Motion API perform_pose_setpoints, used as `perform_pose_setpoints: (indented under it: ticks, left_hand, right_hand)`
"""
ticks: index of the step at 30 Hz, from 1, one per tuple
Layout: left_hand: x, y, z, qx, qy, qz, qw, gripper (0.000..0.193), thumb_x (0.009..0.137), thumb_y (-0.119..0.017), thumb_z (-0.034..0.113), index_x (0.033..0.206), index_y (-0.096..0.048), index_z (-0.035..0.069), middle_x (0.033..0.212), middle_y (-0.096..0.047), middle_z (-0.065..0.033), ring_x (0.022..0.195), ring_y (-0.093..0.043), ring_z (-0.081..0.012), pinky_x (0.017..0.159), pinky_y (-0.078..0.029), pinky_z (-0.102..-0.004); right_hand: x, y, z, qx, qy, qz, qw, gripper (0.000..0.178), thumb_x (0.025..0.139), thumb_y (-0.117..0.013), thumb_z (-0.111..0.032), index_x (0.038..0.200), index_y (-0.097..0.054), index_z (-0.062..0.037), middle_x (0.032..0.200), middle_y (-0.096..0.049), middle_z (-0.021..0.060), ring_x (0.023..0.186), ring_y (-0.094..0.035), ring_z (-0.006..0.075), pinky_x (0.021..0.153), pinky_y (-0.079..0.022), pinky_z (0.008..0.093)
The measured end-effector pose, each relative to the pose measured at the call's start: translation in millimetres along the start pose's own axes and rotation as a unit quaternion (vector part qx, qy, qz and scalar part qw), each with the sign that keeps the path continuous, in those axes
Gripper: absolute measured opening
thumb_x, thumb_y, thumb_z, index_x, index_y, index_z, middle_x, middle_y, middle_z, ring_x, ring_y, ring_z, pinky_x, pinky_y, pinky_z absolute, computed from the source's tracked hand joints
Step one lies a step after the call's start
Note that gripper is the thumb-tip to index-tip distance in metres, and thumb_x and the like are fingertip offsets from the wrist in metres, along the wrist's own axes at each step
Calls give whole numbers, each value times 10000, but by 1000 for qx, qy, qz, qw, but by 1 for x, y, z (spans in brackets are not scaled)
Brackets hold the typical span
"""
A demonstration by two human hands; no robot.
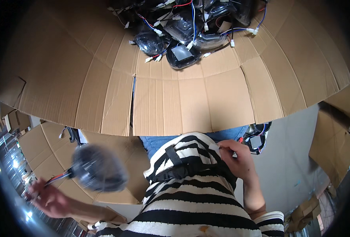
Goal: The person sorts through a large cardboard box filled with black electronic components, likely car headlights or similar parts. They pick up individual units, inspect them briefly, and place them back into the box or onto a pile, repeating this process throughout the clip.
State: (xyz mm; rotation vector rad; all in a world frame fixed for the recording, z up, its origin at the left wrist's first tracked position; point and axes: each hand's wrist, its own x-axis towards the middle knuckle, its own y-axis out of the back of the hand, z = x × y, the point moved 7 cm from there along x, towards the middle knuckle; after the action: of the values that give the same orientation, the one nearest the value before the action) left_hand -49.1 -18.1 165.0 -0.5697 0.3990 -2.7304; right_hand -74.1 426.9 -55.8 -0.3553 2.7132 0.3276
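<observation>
My left hand [48,199] is out at the lower left, gripping the wires of a dark round lamp unit [98,168] that swings blurred above a cardboard box. My right hand [238,158] is against my striped shirt at the waist, pinching a small white connector [213,147]. A pile of similar dark lamp units with coloured wires [187,27] lies at the far side of the cardboard-covered work surface [175,98].
An open cardboard box [44,154] stands at my lower left. Another lamp unit with wires [258,140] sits below the table edge to the right. More cardboard [336,134] is stacked at the right over a grey floor.
</observation>
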Motion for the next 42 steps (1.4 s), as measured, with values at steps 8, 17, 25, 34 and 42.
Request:
perform_pose_setpoints:
  ticks: [8, 17, 25, 34, 42]
  left_hand:
    - [-21, 281, 37, 623, -10, 323, 712, 245, 805, -564, 147, 987, -572, -17, 928, -569, -65, 832, -524, -141, 757, -432, -271]
    - [-36, -1, -122, 645, 50, -20, 763, 122, 807, -521, 86, 877, -583, 7, 866, -578, -109, 743, -552, -209, 694, -441, -313]
    - [-40, -176, -430, 568, -38, -442, 693, 301, 710, -579, 155, 981, -537, 31, 971, -549, -102, 911, -509, -268, 826, -370, -376]
    - [-75, -161, -516, 650, 13, -568, 505, 154, 759, -436, 131, 776, -574, 64, 818, -541, -106, 798, -534, -228, 671, -395, -364]
    - [-148, -169, -343, 432, 9, -633, 643, 74, 665, -508, 121, 652, -495, 49, 720, -443, -82, 688, -492, -213, 602, -398, -321]
  right_hand:
    - [3, -14, -8, 4, -18, -74, 997, 67, 719, -570, -4, 774, -535, -18, 659, -514, 75, 527, -480, 157, 492, -394, 247]
    - [9, -11, -3, -25, -7, -57, 998, 84, 715, -568, -21, 790, -532, -27, 665, -519, 91, 552, -508, 203, 507, -409, 283]
    - [6, -5, 2, -44, -43, -44, 997, 92, 716, -574, -33, 804, -550, -30, 698, -548, 99, 581, -530, 213, 524, -422, 282]
    - [20, -8, 11, -24, -47, -32, 998, 111, 713, -574, -23, 822, -561, -35, 718, -549, 96, 612, -538, 227, 543, -423, 295]
    - [86, -35, 29, -162, 125, 18, 979, 92, 774, -491, -32, 862, -477, -10, 862, -576, 132, 679, -552, 258, 598, -436, 320]
